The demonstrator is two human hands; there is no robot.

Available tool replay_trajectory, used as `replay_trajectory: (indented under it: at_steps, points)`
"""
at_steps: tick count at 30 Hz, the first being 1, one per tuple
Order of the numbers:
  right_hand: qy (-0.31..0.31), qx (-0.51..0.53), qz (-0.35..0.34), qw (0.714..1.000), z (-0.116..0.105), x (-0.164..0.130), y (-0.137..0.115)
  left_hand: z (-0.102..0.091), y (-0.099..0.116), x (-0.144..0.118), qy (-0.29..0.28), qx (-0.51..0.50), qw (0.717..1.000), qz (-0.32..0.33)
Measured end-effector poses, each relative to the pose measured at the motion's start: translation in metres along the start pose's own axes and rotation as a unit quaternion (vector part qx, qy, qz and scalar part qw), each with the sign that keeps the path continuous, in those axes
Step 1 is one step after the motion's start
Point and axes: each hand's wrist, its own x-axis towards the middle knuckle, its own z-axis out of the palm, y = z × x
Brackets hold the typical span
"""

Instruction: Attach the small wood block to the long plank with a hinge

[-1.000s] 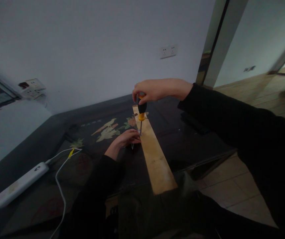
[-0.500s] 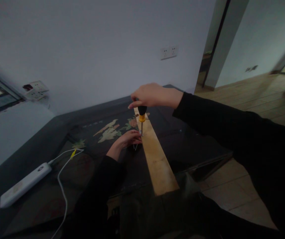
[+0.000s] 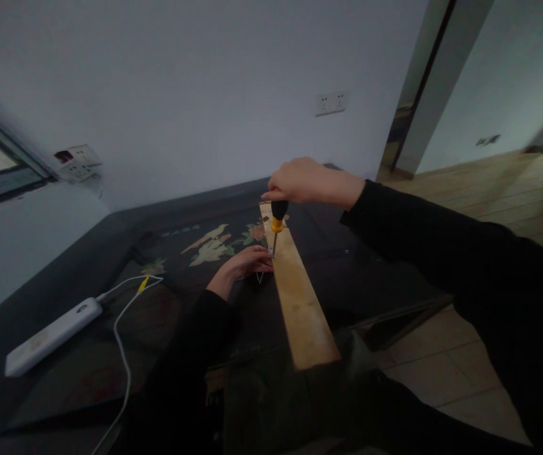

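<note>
A long wooden board (image 3: pixel 302 303) lies on the dark table, its near end sticking out past the table's front edge. My right hand (image 3: pixel 297 179) is closed from above around the black and yellow handle of a screwdriver (image 3: pixel 277 224). The shaft points down, its tip at the board's left edge. There my left hand (image 3: pixel 248 260) pinches a small pale metal piece (image 3: pixel 271 251) against the board; its exact shape is too small to make out. Below those fingers a thin white, bent piece (image 3: pixel 260 277) shows.
A white power strip (image 3: pixel 55 335) with a white cable (image 3: pixel 122 354) lies on the table's left side. The dark tabletop (image 3: pixel 347 278) carries a bird and flower picture. Behind it rises a wall with a double socket (image 3: pixel 331 103); tiled floor (image 3: pixel 446 360) shows at right.
The whole view has shifted slightly, so the scene sits a little further right. The screwdriver leans a little more, with its handle to the right. Both hands keep their places at the board.
</note>
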Motion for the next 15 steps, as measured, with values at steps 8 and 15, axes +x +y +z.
replay_trajectory:
  at_steps: [8, 15]
  points:
    - [-0.035, 0.053, -0.056, 0.996, -0.01, -0.004, 0.012, -0.005, -0.007, 0.009, -0.021, -0.022, 1.0, 0.002]
    - [-0.031, 0.016, -0.074, 0.997, -0.009, -0.004, 0.013, 0.002, 0.0, -0.001, -0.007, -0.006, 1.0, -0.005]
